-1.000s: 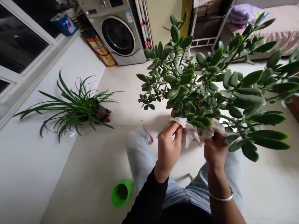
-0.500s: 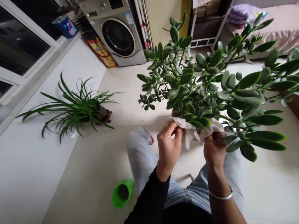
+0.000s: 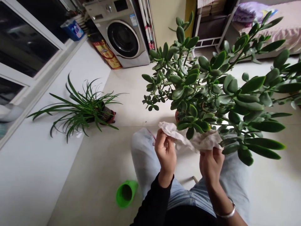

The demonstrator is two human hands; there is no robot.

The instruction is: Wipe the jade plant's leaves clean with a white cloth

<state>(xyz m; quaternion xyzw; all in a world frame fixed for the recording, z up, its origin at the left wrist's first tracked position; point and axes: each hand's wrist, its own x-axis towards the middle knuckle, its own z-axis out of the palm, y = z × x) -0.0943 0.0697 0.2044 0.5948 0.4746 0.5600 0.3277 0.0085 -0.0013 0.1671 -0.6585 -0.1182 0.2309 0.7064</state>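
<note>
The left hand [image 3: 165,153] is pinching one end of a crumpled paper towel [image 3: 188,137], its fingers [image 3: 162,135] pressed together on the edge near the thumb. The right hand [image 3: 211,164] is gripping the other end, its fingers curling up behind the paper, partly hidden. The towel is stretching between the hands, just under the lowest leaves of a large jade plant [image 3: 199,91], whose branches are spreading far to the right above the floor. The plant's reddish pot [image 3: 176,116] is showing just beyond the towel, mostly hidden by leaves. A thin silver bangle [image 3: 227,214] is circling the right wrist, and a black sleeve [image 3: 154,201] is covering the left arm. Left of the knees, a spider plant [image 3: 82,108] is sitting on the white floor, with a green plastic funnel [image 3: 125,193] lying nearer.
</note>
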